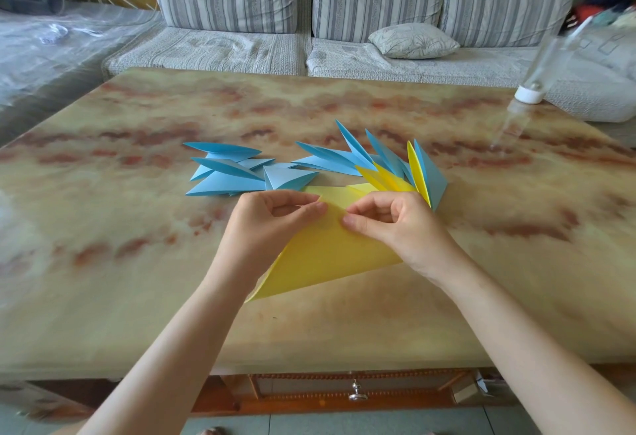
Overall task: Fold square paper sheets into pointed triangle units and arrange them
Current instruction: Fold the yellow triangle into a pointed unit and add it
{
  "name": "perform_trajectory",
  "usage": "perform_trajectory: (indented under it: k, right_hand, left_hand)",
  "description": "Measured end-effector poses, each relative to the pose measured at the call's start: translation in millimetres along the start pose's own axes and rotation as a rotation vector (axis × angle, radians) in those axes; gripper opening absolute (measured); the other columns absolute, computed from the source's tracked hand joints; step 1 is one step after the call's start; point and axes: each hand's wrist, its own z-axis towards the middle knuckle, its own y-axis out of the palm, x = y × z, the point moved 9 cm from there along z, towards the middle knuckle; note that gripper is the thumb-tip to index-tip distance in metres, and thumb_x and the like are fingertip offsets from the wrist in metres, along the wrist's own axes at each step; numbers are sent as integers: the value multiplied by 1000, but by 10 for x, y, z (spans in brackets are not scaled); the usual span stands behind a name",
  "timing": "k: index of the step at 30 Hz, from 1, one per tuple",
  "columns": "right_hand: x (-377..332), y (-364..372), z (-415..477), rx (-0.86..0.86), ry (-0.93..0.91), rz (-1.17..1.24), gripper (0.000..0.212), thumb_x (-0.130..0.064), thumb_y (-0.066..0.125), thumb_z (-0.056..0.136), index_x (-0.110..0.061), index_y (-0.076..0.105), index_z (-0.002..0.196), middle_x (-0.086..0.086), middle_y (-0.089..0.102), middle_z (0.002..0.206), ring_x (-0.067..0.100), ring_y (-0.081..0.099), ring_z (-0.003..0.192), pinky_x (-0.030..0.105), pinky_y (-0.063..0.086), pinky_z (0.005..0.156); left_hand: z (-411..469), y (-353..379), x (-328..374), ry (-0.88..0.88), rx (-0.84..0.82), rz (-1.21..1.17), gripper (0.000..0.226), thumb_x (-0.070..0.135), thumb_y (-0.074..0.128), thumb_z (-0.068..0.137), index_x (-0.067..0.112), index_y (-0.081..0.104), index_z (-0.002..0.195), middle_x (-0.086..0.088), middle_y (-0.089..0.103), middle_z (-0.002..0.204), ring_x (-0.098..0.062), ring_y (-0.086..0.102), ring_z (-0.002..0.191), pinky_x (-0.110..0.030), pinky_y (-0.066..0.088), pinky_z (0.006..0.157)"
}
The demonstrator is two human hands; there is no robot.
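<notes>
A yellow paper sheet [327, 255], folded into a large triangle, lies on the marbled table [137, 262] in front of me. My left hand [265, 228] pinches its upper edge from the left. My right hand [395, 224] pinches the same edge from the right, fingertips almost meeting. Behind the hands lies a loose group of blue pointed units [230, 173]. To the right, blue and yellow pointed units [399, 167] stand slotted together in a fan.
A clear bottle with a white cap [537, 73] stands upside down at the table's far right. A grey striped sofa with a cushion [413, 40] runs behind the table. A drawer with a metal knob [358, 395] sits under the near edge.
</notes>
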Motion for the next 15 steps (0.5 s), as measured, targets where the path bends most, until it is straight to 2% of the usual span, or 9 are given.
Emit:
perform_trajectory:
  k: [4,7,8,10,12,15]
  right_hand:
    - [17,1,6,-10,-15,-45,13,-14,75,80,-24,71,75,-13,67,69,4,58,72,17,46,72]
    - [-12,-9,-7,30,-38,-45,7,-20,76,79,-24,71,82,-13,69,77,2,62,79,13,46,77]
    - [-47,-47,-13,83,-65,-74,12,-25,77,77,-24,71,88,-14,70,85,-1,62,87,11,44,82]
    - [-116,-192,-48,261,-134,-141,36,-37,78,73,-22,67,104,-16,66,104,-6,56,105,9,37,91]
    - [-153,-312,-110,435,-177,-135,56,-45,79,70,-23,59,118,-17,57,120,-3,47,121,13,33,101]
    - [29,-265,-156,499,-1,-15,83,-55,78,61,-30,41,131,-13,39,135,4,33,133,24,30,110]
  left_hand:
    - [-1,8,-6,19,-4,48,7,30,78,75,33,72,72,16,70,65,5,59,58,-23,50,68]
    - [-5,-30,10,59,61,65,7,32,77,76,33,73,71,15,69,64,4,56,55,-23,47,65]
    - [-10,-49,20,72,90,58,7,32,77,77,32,73,71,15,70,65,4,56,57,-23,47,66]
    - [-19,-94,46,90,152,24,10,29,75,79,32,72,70,18,70,65,5,57,58,-21,46,66]
    - [-21,-149,58,94,204,-53,15,26,74,81,32,70,68,19,68,63,5,56,59,-21,45,65]
    - [-1,-211,26,75,252,-179,13,26,71,85,27,70,71,13,67,61,-3,56,58,-28,44,65]
